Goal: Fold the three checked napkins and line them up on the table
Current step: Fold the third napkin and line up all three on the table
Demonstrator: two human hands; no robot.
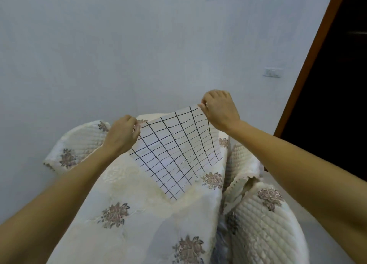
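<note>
A fold seems to be starting: nearest, the lower corner of one checked napkin rests on the table's floral quilted cloth. Farther out, on outstretched arms, the left hand and right hand each pinch an upper corner between thumb and curled fingers, stretching it taut. Next, both corners probably need lowering evenly onto the near edge.

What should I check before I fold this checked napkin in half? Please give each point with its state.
1. Left hand pinches one far corner of the napkin: ok.
2. Right hand pinches the other far corner: ok.
3. Near end lies on the flowered cloth: ok.
4. Flowered cloth is flat underneath: not ok, rumpled at the right.
5. Other two napkins are placed: cannot tell, not in view.
</note>
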